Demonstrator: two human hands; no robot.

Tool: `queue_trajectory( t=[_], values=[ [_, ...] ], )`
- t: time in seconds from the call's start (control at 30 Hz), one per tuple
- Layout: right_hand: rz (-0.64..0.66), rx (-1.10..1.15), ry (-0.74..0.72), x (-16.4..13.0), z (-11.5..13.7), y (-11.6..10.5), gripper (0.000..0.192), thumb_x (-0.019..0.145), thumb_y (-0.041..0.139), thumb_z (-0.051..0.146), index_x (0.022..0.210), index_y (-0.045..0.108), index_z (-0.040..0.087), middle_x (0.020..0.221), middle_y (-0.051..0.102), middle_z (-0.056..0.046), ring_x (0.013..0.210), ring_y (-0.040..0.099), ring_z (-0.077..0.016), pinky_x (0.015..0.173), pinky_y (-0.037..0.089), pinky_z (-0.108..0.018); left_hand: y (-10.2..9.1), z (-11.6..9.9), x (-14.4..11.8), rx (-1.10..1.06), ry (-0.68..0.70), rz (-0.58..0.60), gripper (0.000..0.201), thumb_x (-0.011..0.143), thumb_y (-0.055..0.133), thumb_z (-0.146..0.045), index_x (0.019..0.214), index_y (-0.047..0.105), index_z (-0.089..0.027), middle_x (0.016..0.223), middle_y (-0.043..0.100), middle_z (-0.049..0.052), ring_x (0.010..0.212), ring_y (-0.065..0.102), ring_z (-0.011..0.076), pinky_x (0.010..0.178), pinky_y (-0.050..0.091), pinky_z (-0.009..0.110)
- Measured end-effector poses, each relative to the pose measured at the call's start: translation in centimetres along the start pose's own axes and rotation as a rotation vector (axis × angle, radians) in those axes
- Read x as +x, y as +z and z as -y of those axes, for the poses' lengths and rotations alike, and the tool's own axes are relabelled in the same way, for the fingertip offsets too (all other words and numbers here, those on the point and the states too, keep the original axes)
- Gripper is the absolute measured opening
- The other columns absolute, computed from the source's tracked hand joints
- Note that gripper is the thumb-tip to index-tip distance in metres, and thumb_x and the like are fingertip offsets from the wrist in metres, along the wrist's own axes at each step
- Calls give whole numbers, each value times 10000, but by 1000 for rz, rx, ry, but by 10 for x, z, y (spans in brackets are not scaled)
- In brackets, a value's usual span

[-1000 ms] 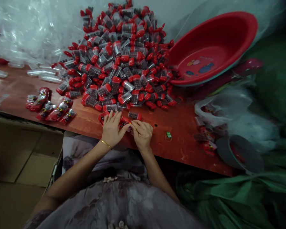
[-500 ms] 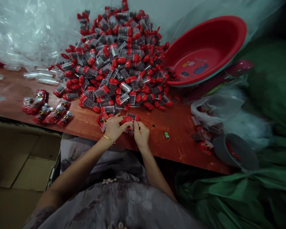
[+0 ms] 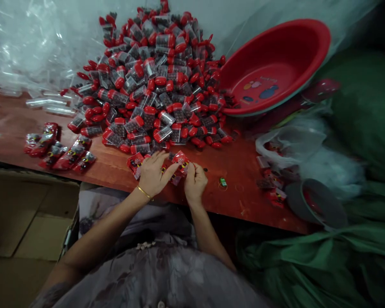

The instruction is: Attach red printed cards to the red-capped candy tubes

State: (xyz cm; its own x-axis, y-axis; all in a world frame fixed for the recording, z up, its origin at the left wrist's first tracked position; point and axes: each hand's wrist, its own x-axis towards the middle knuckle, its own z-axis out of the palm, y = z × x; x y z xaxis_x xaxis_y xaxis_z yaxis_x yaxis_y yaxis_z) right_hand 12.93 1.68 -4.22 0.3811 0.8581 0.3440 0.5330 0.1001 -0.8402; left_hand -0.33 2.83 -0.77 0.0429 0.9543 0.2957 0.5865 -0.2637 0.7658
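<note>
My right hand (image 3: 195,184) is closed in a pinch on the edge of a small red printed packet (image 3: 180,158). My left hand (image 3: 154,173), with a gold bangle at the wrist, lies palm down with its fingers stretched out. Its thumb reaches to the packet's lower left side. Another red packet (image 3: 134,164) sticks out from beside the left fingers, partly covered by them. Just behind both hands rises a large heap of clear tubes with red caps (image 3: 160,85), many with dark beads inside.
Several red packets (image 3: 71,152) lie grouped at the left on the red table (image 3: 112,171). A red basin (image 3: 272,64) leans at the back right. Nearer on the right are a clear plastic bag (image 3: 288,145), a grey container (image 3: 324,205) and a small green item (image 3: 223,182).
My right hand has shifted slightly right with the packet, which now shows more of its printed face. The left fingers are straighter, and the left thumb has eased off the packet's middle.
</note>
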Motion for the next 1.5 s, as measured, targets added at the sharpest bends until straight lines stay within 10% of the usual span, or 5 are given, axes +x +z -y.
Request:
queue_trajectory(
  t=[0.13,0.43,0.7,1.03,1.5],
  values=[
    [152,-23,-68,-7,12,5,378,927,301,379,877,618,182,752,652,-40,688,567,-156,664,443,-265,4,-1,-3,-552,-376,30,327,732,614,-460,721,672,-138,620,641,5,595,576,137,600,462,249],
    [507,-713,-380,54,-15,-4,384,812,489,123,1153,618,243,1327,504,-103,1238,355,-306,973,282,-497,-15,2,2,-977,-697,-85,411,446,816,-451,656,676,-127,613,631,-6,555,536,86,539,430,204],
    [207,-665,-142,46,-47,-56,376,878,409,280,1195,557,144,1144,600,-158,1052,521,-268,873,393,-409,-13,0,-6,-1051,-837,-43,476,365,848,-436,667,667,-117,575,629,-10,458,526,68,431,431,183],
    [276,-890,38,35,-10,-18,410,795,545,340,1128,529,103,951,604,-197,781,631,-300,617,432,-358,-13,-8,-6,-1041,-945,-11,449,393,846,-436,602,599,-124,532,617,-6,427,552,83,403,452,183],
    [594,337,353,-15,35,-77,259,707,558,383,813,666,172,503,562,26,369,441,-76,343,300,-185,-14,-6,-14,-976,-795,79,459,425,818,-485,640,662,-112,572,640,10,462,543,80,433,431,184]
  ],
)
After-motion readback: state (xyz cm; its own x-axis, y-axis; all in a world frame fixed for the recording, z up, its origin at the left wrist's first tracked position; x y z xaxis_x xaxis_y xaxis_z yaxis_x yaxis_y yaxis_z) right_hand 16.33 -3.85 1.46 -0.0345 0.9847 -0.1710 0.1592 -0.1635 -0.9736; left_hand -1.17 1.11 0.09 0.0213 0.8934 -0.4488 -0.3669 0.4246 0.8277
